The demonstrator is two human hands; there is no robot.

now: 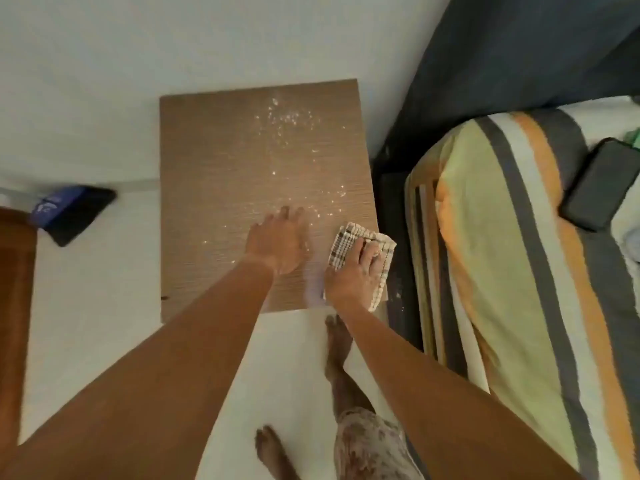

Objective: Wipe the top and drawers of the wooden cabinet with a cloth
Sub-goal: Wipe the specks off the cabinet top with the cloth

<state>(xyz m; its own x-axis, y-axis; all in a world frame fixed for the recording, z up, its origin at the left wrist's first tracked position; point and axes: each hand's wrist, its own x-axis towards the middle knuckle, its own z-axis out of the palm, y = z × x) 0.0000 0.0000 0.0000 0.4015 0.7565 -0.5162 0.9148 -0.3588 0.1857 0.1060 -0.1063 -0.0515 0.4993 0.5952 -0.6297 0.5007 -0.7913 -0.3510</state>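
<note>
Right hand (360, 271) pressing checked cloth (349, 242) flat at cabinet top (214, 150) lower-right corner; left hand (277, 242) lying open, bracing; droplets (287, 123) glistening mid-frame.

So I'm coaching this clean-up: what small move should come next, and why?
Probably sweep the right hand, pressing the checked cloth at the near right corner, away across the brown wooden cabinet top. White specks lie scattered beyond it, and the left hand rests flat beside it.
</note>
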